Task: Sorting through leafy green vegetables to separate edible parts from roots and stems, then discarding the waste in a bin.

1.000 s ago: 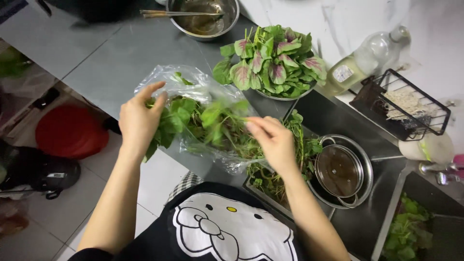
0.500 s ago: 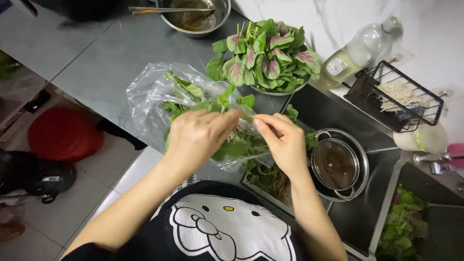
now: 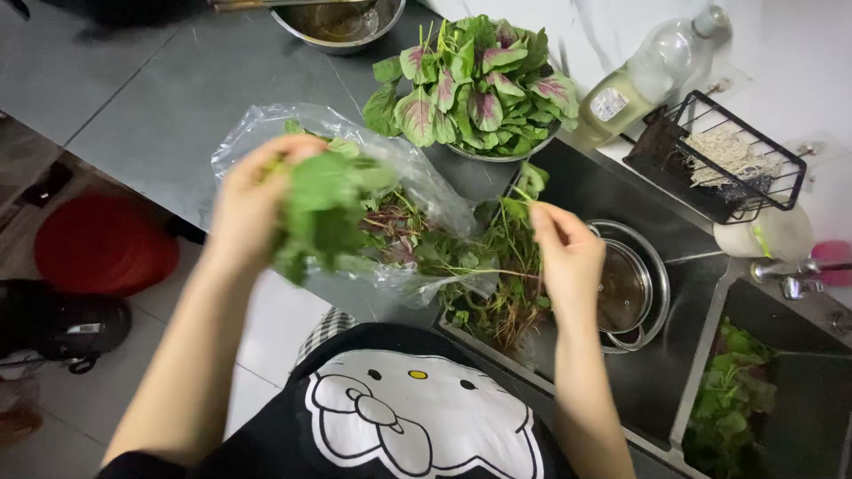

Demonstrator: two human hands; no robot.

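My left hand [image 3: 253,204] closes around a bunch of green leaves [image 3: 324,213], fingers pressed together on it, just above the clear plastic bag [image 3: 417,177] lying on the grey counter [image 3: 177,98]. My right hand [image 3: 568,257] pinches a thin leafy stem [image 3: 524,191] to the right of the bag. Beyond the bag stands a bowl of red-veined leaves [image 3: 479,84]; right of it, a steel pot [image 3: 626,284].

Green-and-purple leaves [image 3: 479,84], red stool [image 3: 102,241], grey counter [image 3: 177,98]
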